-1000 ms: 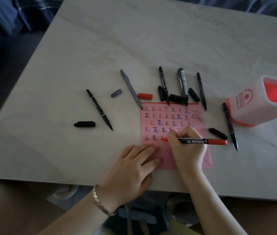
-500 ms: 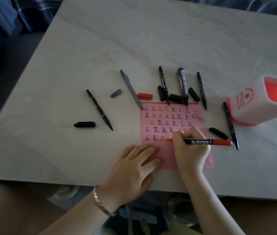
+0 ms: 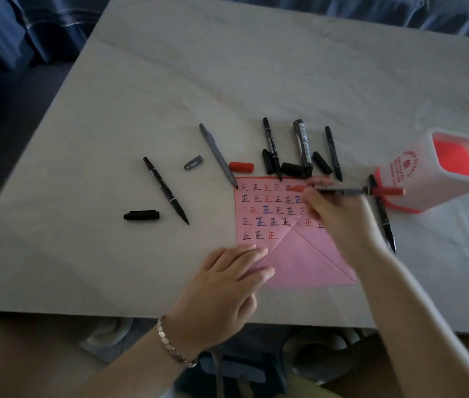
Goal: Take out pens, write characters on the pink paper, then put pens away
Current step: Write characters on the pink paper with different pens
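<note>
The right hand (image 3: 333, 216) is gripping the red pen (image 3: 348, 191) in curled fingers, its bare tip sitting at the top rows of the pink paper (image 3: 308, 259), while the left hand (image 3: 224, 282) is pressing the sheet's near-left corner with straight fingers. The tip is lying over finished characters, so a dip could be streaking them, and the heel may be smearing any wet ink. The red cap (image 3: 242, 167) is lying beyond the fingers among loose pens, so a hasty reach could be scattering them.
</note>
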Available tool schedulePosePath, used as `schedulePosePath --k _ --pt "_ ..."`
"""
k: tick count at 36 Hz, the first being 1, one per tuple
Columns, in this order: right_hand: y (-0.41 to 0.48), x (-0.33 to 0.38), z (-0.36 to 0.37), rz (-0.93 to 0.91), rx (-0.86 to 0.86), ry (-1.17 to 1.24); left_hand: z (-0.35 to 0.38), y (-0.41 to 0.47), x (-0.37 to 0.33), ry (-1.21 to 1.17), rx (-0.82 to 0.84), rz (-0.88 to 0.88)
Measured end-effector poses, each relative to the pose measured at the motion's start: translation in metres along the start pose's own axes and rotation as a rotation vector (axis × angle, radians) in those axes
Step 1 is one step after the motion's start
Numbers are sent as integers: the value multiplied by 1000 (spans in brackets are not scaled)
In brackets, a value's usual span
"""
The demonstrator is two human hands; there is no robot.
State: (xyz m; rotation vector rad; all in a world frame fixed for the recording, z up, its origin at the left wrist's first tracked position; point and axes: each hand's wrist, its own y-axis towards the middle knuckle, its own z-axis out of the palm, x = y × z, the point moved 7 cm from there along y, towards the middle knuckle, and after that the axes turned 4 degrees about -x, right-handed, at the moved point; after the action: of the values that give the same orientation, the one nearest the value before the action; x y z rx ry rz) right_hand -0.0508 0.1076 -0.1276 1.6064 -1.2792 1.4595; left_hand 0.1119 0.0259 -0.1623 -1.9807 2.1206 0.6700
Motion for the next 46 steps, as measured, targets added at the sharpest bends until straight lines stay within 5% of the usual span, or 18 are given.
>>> schedulePosePath --k 12,19,29,36,46 --pt "66 52 43 -99 373 -736 1 1 1 -1 -11 2" --pt "78 38 81 -123 364 -1035 0 1 2 -7 -9 -1" --pt "91 47 53 -136 21 -880 2 0 2 4 -5 4" --pt "101 29 59 -51 29 -971 1 0 1 23 -7 7" --pt "102 23 53 91 0 -763 -1 0 -1 18 -27 24"
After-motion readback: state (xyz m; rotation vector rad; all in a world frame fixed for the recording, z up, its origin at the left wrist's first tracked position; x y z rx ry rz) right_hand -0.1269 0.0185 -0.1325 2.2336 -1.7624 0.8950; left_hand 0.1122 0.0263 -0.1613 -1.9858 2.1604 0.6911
